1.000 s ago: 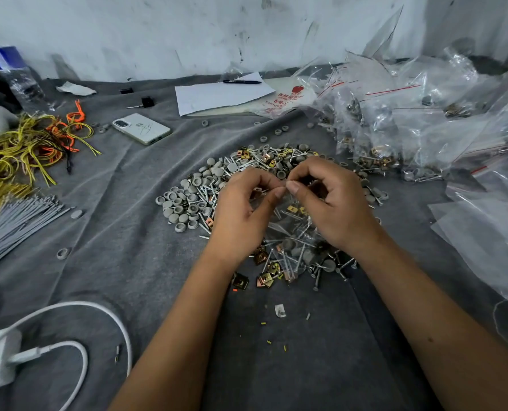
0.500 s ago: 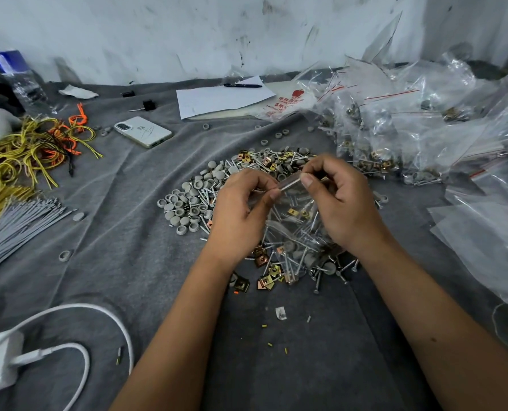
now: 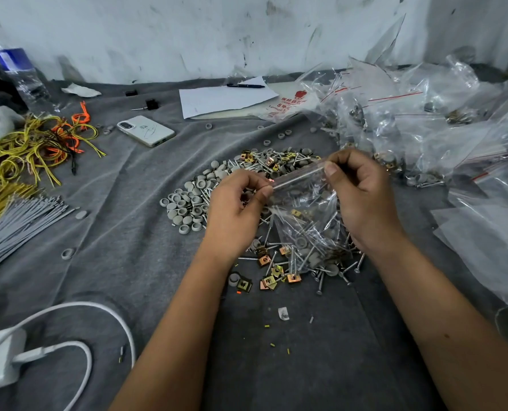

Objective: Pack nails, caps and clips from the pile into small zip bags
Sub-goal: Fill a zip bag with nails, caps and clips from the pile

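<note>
Nearest me, my left hand [image 3: 235, 212] pinches the lower end of the zip bag [image 3: 306, 215] strip; my right hand [image 3: 362, 197] pinches its upper end. I read the strip's long axis as running from 8 o'clock up to 2 o'clock between the two pinches, the filled pouch hanging toward 6 o'clock. Beyond lies the pile [image 3: 232, 179], then the packed bags [image 3: 409, 120] at 1 o'clock.

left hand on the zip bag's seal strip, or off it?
Touching. The head view shows the left hand pinching the left end of the small clear plastic zip bag at its seal strip, thumb tip pressed on it.
</note>
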The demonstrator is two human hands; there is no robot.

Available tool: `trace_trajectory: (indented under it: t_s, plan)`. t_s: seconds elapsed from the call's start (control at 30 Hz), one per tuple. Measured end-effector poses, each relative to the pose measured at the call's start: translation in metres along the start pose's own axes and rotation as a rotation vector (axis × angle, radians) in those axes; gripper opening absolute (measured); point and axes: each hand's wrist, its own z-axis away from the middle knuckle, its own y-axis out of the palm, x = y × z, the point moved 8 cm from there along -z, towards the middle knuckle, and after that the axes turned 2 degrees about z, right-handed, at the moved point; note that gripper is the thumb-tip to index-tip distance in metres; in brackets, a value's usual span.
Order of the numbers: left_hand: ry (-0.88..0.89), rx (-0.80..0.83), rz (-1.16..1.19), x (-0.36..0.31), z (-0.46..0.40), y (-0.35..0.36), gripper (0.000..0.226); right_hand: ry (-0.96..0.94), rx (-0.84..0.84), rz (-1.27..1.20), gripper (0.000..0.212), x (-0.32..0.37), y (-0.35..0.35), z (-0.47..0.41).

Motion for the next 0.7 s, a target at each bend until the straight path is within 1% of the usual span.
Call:
trace_trajectory:
  t_s: [0.17,0.27,0.3,0.33,0.4,0.43,0.47,0.53,0.6,0.7]
  plan:
    - [-0.043,-0.013,0.037,0.003,0.001,0.0,0.009,0.016,-0.013,-0.016,0.015,-0.003,-0.002,-0.001]
    - [-0.023,-0.006,0.036,0.002,0.003,0.001,0.009,0.036,0.03,-0.019,0.01,-0.004,0.002,-0.001]
    - [0.013,-0.005,0.007,-0.001,0.004,0.002,0.011,0.009,0.037,0.048,0.006,-0.003,0.003,-0.001]
    - [0.066,-0.007,-0.041,-0.005,0.004,0.002,0.012,-0.062,0.038,0.196,0.009,0.001,0.005,-0.001]
    - [0.189,-0.014,-0.159,-0.015,0.005,0.005,0.016,-0.27,0.08,0.564,0.031,0.016,0.016,0.002]
    - [0.243,-0.011,-0.201,-0.019,0.006,0.007,0.017,-0.358,0.119,0.674,0.034,0.022,0.024,0.004]
    - [0.287,-0.005,-0.23,-0.022,0.007,0.01,0.016,-0.412,0.156,0.713,0.032,0.026,0.031,0.007]
    - [0.341,-0.004,-0.269,-0.025,0.007,0.013,0.012,-0.461,0.186,0.706,0.023,0.03,0.036,0.012]
    - [0.363,-0.005,-0.278,-0.026,0.008,0.013,0.01,-0.451,0.187,0.653,0.018,0.03,0.033,0.012]
    - [0.37,0.008,-0.29,-0.026,0.008,0.015,0.012,-0.408,0.179,0.578,0.017,0.028,0.024,0.008]
